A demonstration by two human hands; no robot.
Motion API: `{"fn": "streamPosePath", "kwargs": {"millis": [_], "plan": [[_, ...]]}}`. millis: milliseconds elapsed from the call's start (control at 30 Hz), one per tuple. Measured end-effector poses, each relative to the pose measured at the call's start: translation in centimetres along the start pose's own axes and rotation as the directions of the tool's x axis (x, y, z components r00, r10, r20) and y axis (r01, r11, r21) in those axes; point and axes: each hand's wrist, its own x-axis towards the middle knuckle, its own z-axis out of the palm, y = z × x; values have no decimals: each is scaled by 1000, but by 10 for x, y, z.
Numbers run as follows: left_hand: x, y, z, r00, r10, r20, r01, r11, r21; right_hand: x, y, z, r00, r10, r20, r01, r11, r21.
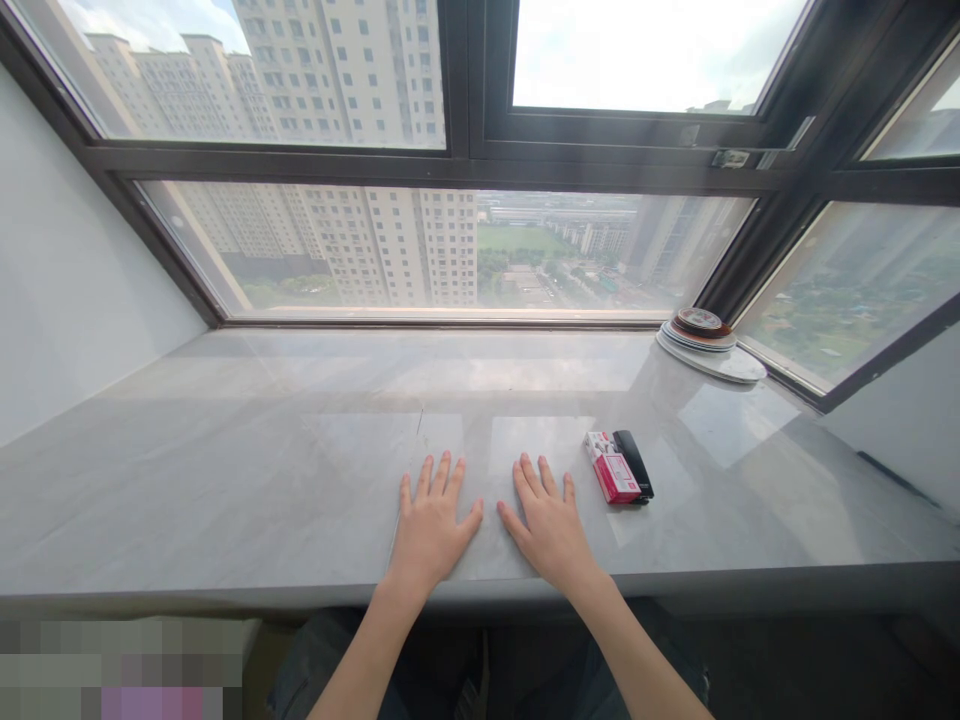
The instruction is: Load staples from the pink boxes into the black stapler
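My left hand (431, 525) lies flat, palm down, on the grey marble window ledge (225, 470), fingers spread, holding nothing. My right hand (549, 525) rests flat beside it in the same way, thumbs almost touching. Just right of my right hand lies a small red and white box (613, 468), with a black stapler (634, 463) lying against its right side. Neither hand touches them.
A stack of round plates or discs (709, 342) sits at the far right corner of the ledge by the window. Dark window frames (465, 165) run behind the ledge. A white wall (67, 300) bounds the left side.
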Motion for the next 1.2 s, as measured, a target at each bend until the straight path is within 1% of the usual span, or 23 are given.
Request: {"fn": "streamPosePath", "kwargs": {"millis": [200, 700, 1200], "plan": [[0, 0, 0, 1000, 2, 0, -2, 1000, -5, -1, 0, 1, 1000, -6, -17, 6, 1000, -7], [-1, -2, 0, 1000, 18, 10, -18, 1000, -8, -1, -1, -3, 1000, 3, 12, -3, 1000, 0], [-1, -4, 3, 999, 37, 14, -38, 999, 22, -1, 0, -3, 1000, 1, 6, -1, 1000, 11]]}}
